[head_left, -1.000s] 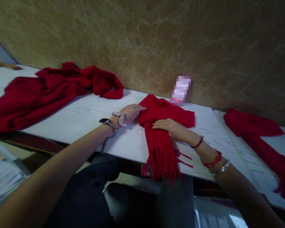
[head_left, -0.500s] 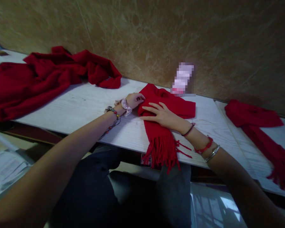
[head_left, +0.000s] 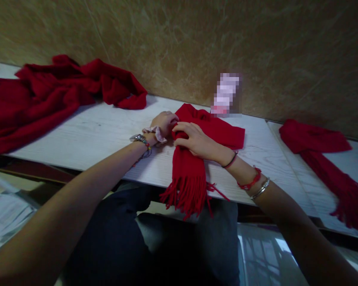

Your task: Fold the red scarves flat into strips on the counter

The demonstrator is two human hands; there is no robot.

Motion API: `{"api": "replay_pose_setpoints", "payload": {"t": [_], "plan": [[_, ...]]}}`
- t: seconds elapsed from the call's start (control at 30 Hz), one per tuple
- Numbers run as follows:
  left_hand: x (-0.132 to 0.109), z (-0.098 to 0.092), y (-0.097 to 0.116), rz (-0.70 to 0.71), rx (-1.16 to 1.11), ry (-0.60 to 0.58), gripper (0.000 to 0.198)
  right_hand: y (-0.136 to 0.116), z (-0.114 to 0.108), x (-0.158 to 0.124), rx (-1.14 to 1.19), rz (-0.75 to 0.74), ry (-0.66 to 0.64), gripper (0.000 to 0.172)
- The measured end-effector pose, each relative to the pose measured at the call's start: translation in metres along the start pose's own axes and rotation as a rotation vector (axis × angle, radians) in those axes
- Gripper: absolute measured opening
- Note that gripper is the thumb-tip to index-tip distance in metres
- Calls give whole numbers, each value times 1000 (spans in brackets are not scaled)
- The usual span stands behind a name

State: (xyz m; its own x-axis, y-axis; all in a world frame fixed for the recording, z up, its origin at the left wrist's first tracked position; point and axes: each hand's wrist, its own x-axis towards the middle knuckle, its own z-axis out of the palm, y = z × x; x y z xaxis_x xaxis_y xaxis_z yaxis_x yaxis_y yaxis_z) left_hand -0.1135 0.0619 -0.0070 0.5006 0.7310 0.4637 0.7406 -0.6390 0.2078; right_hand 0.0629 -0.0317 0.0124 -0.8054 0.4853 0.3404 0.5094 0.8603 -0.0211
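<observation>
A red scarf (head_left: 223, 132) lies folded on the white table, one end pointing right and its fringed end hanging over the front edge. At the fold's left side my left hand (head_left: 164, 122) has its fingers curled on the cloth, the fingertips partly hidden. My right hand (head_left: 198, 143) bends over the scarf just right of it, thumb and fingers closed on a bunch of the fabric near the top of the fringed part. The two hands almost meet.
More red cloth (head_left: 62, 91) lies heaped on the table's left. Another folded red scarf (head_left: 316, 139) with fringe is at right. A pixelated pink-and-white item (head_left: 226, 95) leans on the marble-patterned wall (head_left: 179, 47). The white table (head_left: 107, 135) runs along the wall.
My right hand's fingers went from spread flat to curled around the cloth. The fringed end swung left, and my left hand pushed in closer under the fold.
</observation>
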Motion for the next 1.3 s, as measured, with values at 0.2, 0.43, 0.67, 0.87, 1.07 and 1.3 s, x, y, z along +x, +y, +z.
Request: {"api": "replay_pose_setpoints", "payload": {"t": [0.2,0.43,0.67,0.87,1.07,1.3], "plan": [[-6,-1,-7,124,-130,45,35,6,1,-4,152,47,151,24],[-29,-13,-14,432,-189,-237,42,55,-17,-46,79,289,-23,46],[-39,-23,14,359,-150,-463,42,70,-11,-64,-93,331,-297,57],[-31,-25,22,182,-152,-566,39,86,-23,-90,-168,304,-292,56],[-20,-3,53,99,-72,-424,32,110,-27,-122,-62,423,-176,48],[-1,9,45,254,-11,-479,49,127,-28,-137,2,569,22,44]]}}
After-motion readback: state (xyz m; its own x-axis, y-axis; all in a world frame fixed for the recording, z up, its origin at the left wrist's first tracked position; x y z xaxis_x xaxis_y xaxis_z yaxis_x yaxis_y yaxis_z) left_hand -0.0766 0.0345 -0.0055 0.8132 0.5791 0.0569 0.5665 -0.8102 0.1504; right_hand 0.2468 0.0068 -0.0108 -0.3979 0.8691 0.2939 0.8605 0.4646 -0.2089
